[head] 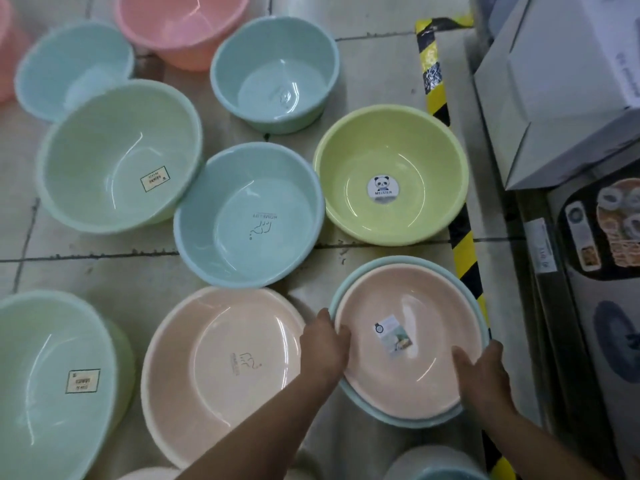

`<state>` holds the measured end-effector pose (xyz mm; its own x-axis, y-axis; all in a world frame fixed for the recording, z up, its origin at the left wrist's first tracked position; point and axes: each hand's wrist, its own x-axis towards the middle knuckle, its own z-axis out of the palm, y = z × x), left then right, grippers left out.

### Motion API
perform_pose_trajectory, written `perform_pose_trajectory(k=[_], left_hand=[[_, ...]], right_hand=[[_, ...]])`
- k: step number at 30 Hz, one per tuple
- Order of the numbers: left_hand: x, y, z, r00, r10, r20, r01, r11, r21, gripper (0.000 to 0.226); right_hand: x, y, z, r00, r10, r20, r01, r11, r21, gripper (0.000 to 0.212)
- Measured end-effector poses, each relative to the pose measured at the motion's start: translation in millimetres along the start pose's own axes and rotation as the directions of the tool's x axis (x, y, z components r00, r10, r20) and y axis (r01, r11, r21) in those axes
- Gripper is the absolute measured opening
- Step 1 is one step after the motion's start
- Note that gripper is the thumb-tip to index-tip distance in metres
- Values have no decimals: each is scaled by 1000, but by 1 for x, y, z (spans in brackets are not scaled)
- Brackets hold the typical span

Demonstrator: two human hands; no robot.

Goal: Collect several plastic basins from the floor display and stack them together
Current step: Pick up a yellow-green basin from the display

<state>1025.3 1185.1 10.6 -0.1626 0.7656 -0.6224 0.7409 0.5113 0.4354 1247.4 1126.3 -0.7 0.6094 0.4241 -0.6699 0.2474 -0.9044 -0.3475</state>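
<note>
A peach basin [398, 306] with a small label sits nested inside a pale blue basin [349, 285] at the lower right of the floor. My left hand [323, 344] grips the left rim of this pair, and my right hand [485, 372] grips its right rim. Right beside it on the left lies a larger peach basin [221, 372]. Above are a blue basin [249, 216] with a printed logo and a yellow-green basin [391, 174] with a panda sticker.
Several more basins lie on the tiled floor: mint green ones [117, 154] [52, 382], blue ones [275, 72] [72, 67] and a pink one [181, 26]. A yellow-black hazard tape [465, 251] runs along the right, with boxed goods [561, 98] beyond.
</note>
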Motion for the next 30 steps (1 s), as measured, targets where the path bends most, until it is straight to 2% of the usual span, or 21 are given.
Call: perform_pose_trajectory(k=[2, 4, 6, 8, 10, 11, 14, 16, 17, 19, 21, 23, 26, 30], left_hand=[[3, 0, -3, 999, -6, 42, 5, 1000, 30, 27], [10, -1, -9, 990, -9, 143, 6, 1000, 20, 35], [24, 7, -22, 969, 7, 247, 30, 989, -147, 58], [47, 27, -35, 982, 14, 186, 53, 935, -351, 81], [79, 50, -44, 993, 2, 116, 56, 869, -491, 80], [94, 62, -45, 990, 0, 143, 77, 842, -534, 78], [128, 87, -35, 982, -21, 186, 139, 746, -651, 83], [142, 93, -25, 985, -61, 161, 159, 673, -722, 69], [148, 95, -21, 988, -81, 129, 150, 647, -747, 58], [161, 97, -16, 993, -101, 66, 116, 649, -752, 44], [169, 99, -19, 997, -67, 44, 77, 625, -777, 51], [174, 101, -31, 999, -11, 40, 38, 618, -786, 53], [161, 108, -63, 994, 82, 65, 3, 599, -801, 31], [99, 117, -112, 987, 152, 60, -43, 593, -804, 55]], right_hand=[[0, -1, -1, 1000, 17, 11, -17, 1000, 24, 44], [-2, -3, -3, 1000, -1, 26, 0, 998, 65, 56], [-3, -17, -11, 996, -86, -18, 87, 984, 155, 65], [3, -49, -23, 970, -201, -138, 231, 939, 255, 59], [19, -92, -27, 939, -276, -205, 332, 884, 329, 55], [28, -116, -25, 934, -291, -208, 349, 872, 344, 57], [69, -179, -12, 961, -260, -99, 278, 902, 330, 72], [103, -194, 2, 978, -205, -35, 206, 931, 302, 91], [114, -196, 7, 983, -180, -18, 177, 940, 291, 93], [119, -194, 15, 982, -187, -28, 187, 945, 269, 74], [116, -193, 21, 970, -226, -91, 243, 925, 292, 60], [106, -194, 22, 966, -209, -149, 252, 884, 393, 59], [79, -198, 5, 970, -210, -120, 242, 821, 518, 66], [9, -198, -37, 965, -257, -45, 221, 711, 667, 40]])
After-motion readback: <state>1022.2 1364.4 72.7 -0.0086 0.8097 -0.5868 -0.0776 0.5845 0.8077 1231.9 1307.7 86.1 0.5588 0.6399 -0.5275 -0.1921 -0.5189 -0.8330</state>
